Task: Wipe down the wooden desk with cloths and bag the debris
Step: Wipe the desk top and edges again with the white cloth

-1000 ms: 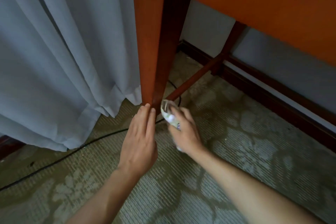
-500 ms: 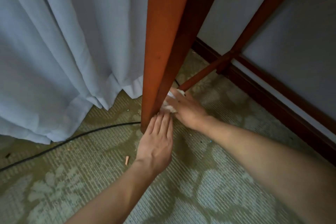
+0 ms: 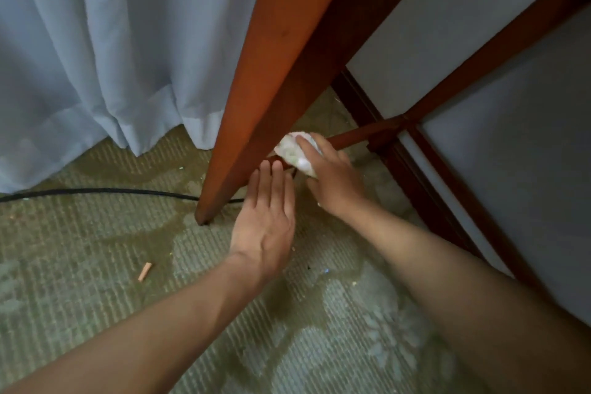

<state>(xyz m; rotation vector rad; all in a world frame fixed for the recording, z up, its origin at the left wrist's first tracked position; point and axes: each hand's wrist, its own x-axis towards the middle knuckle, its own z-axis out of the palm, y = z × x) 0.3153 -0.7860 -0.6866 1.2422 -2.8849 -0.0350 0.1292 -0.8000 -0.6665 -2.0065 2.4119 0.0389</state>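
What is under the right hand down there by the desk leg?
A crumpled white cloth, held by the right hand against the desk leg and rail. The hand hides most of it.

desk leg (image 3: 256,80): reddish wood, smooth, satin sheen | crossbar (image 3: 358,134) at 3 o'clock of leg: same wood, darker | cloth (image 3: 292,150): white, crumpled, soft, matt | curtain (image 3: 105,41) at 9 o'clock: grey-blue fabric, matt, pleated | carpet (image 3: 96,233): ribbed woven pile, rough, matt | cable (image 3: 96,191): black, dull sheath
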